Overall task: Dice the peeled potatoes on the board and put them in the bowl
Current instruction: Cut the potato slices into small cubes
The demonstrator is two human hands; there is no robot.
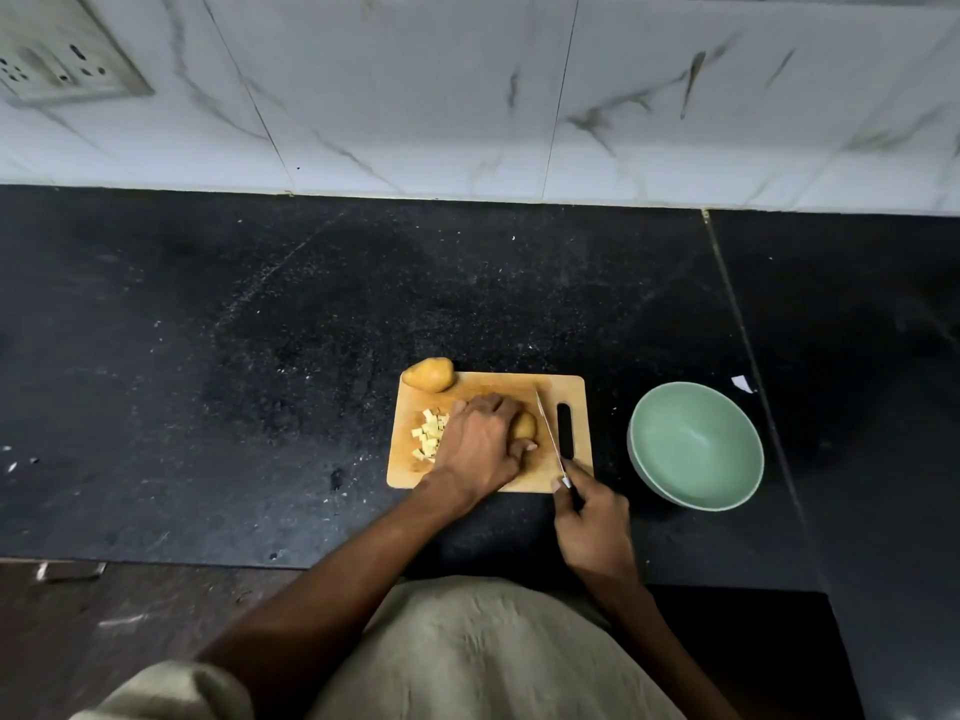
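Left hand (480, 444), palm down, fingers curled in a grip over a potato (524, 426) on the cutting board (519, 392); right hand (592, 517) grips the knife (549, 433) handle, blade beside it. Diced pieces (428, 436) lie left; green bowl (696, 444) stands right on the counter (260, 356).

Green bowl (696, 444), tan board (493, 387), speckled blk counter (260, 356), yellow dice (430, 434).

A single wide-angle camera sits on the person's head and looks forward and steeply down. The black counter (260, 356) fills the middle band, with the tiled wall (467, 96) toward 12 o'clock. The cutting board (483, 387) lies just below centre, at arm's reach. The person's torso fills the frame toward 6 o'clock. Straight edges bow near the borders.
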